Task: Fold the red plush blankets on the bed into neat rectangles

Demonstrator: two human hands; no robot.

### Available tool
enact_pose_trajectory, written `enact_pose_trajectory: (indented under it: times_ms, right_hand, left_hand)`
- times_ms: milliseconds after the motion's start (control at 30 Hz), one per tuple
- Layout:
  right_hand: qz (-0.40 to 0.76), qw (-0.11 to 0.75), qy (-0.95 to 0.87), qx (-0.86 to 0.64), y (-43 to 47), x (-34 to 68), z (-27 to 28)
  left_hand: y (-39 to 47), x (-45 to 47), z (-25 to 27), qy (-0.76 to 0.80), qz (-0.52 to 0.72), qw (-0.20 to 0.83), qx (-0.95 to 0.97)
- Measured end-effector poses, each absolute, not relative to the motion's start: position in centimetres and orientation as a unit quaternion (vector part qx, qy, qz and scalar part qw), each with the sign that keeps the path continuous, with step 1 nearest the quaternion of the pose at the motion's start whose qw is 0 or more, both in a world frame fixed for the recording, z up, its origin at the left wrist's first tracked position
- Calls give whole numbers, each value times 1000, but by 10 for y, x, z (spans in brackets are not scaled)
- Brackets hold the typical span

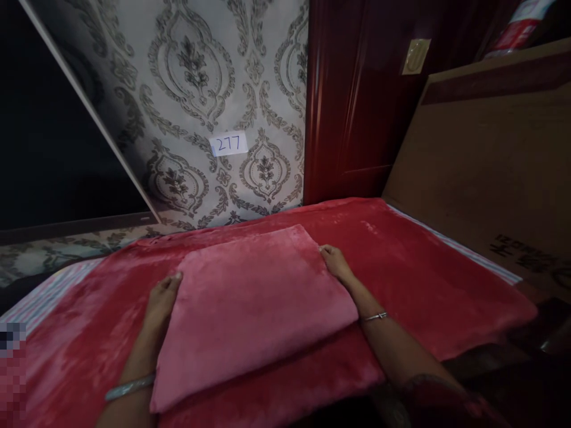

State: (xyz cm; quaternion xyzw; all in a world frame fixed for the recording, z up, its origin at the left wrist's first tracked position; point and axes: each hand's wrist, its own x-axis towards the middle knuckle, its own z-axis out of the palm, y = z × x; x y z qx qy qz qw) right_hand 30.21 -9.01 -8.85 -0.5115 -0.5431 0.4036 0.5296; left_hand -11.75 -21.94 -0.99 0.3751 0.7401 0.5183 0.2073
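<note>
A folded pink plush cloth [259,303] lies in front of me on top of a red plush blanket [428,267]. My left hand [164,294] grips its left edge, thumb over the top and fingers curled against the side. At the right edge, near the far corner, my right hand [334,261] pinches the cloth. The fingertips of both hands are partly hidden by the fabric. The near side of the cloth shows a thick rounded fold and sits slightly crooked.
Striped fabric [464,246] shows beyond the red blanket's edges. A large cardboard box [486,160] stands at the right, a dark screen [62,137] at the left. Behind are patterned wallpaper [191,71] with a label [229,143] reading 277, and a dark red wood panel [352,101].
</note>
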Motion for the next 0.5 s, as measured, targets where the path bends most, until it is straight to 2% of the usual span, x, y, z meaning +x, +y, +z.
enact_pose_trajectory:
  times_ms: [233,400,500]
  right_hand:
    - [456,505,-540,-495,-111,302,-72]
    - [579,457,-499,-455,-153,315,-58]
    - [559,463,-523,-448,-182,323,-56]
  left_hand:
    - [-237,-104,-1,699,531,237,417]
    - [-270,-99,-9,751,406,146,500]
    - [-298,-95,-19,758,377,97,523]
